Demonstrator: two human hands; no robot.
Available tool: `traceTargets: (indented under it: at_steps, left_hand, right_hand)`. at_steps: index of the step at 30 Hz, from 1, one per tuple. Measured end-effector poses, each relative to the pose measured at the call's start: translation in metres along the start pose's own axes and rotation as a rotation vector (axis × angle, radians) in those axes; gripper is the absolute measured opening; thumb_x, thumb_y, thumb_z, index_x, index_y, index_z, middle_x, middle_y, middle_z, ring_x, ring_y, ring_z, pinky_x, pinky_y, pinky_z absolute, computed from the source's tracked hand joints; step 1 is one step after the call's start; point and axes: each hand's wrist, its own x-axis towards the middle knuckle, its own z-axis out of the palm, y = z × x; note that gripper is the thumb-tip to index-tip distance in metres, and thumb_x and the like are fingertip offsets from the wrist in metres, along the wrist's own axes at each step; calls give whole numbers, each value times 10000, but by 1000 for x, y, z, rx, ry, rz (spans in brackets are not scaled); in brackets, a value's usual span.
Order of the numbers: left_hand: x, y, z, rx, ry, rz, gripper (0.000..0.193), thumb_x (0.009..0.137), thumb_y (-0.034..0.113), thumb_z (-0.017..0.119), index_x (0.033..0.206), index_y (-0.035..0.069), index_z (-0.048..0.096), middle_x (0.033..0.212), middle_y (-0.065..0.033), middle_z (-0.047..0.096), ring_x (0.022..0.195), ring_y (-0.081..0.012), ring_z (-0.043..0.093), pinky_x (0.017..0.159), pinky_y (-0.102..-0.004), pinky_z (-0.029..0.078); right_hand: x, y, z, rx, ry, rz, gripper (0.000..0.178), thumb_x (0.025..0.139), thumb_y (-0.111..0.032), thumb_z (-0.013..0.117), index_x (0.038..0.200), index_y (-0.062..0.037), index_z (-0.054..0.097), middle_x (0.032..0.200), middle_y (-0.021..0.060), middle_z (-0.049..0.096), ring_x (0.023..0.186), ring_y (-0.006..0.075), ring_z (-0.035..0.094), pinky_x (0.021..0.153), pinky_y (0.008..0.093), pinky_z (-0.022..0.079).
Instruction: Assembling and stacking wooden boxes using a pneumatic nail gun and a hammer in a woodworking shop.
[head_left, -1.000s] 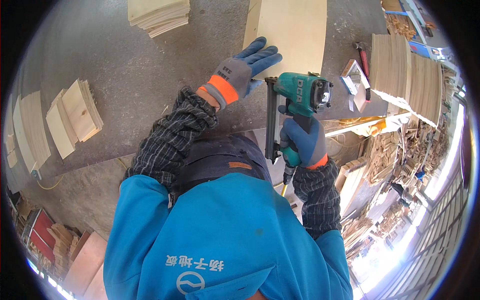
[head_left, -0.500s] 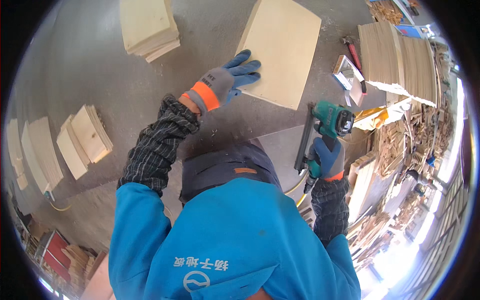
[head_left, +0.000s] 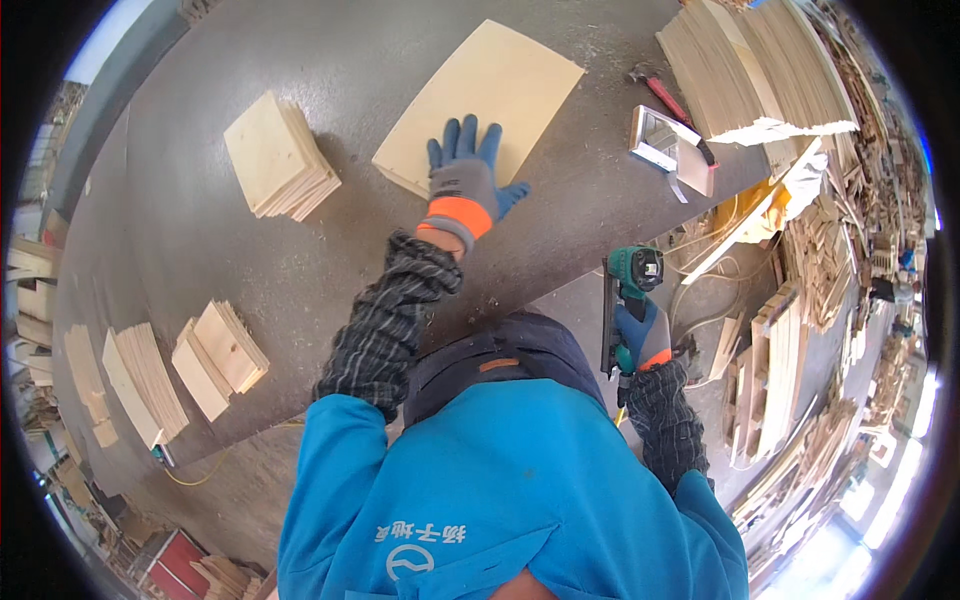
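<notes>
My left hand (head_left: 467,185), in a grey and blue work glove with an orange cuff, lies with fingers spread across the near edge of a pale wooden panel (head_left: 490,90). The panel rests on the dark worktable (head_left: 370,290); its full thickness is hard to judge. Off the table's near edge, at my right side, my right hand (head_left: 645,335) is wrapped round the handle of a green and black nail gun (head_left: 634,270). The nail gun is apart from the panel, and its long black magazine is on the left.
Left of the panel stands a stack of wooden boards (head_left: 280,155). More thin boards (head_left: 145,380) lie at the table's left end. A red-handled hammer (head_left: 672,100), a small box-like frame (head_left: 660,140) and tall board stacks (head_left: 750,70) are at the right. Hoses (head_left: 730,290) hang beyond the edge.
The view has shifted. My left hand has turned from pointing right to pointing away, its fingers now spread on the panel. The nail gun is farther from the panel, still in my right hand.
</notes>
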Motion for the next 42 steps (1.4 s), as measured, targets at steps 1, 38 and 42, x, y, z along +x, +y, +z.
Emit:
traceTargets:
  at_steps: [1,38,42]
  left_hand:
    - [5,9,5,65,-86,-19,868,889,536,765,1623,175,472,1715,-230,353,1609,-457,253,1292,-666,160]
    - [-102,-41,31,-406,390,-107,518,850,171,896,1339,98,743,1591,-243,533,1377,-398,624,1071,-414,592]
    - [-99,-48,31,-459,360,-113,489,856,155,889,1320,91,746,1585,-232,543,1366,-400,632,1061,-415,599]
  right_hand:
    - [3,2,-4,16,3,-3,312,896,-236,763,1063,27,749,803,59,730,701,136,681,665,342,551]
    - [3,-85,-16,86,-243,-137,178,927,-146,723,945,22,669,718,35,660,615,115,621,574,304,490]
    - [1,-119,1,-15,-363,-206,181,938,-142,718,1007,23,689,731,25,656,617,116,620,569,295,482]
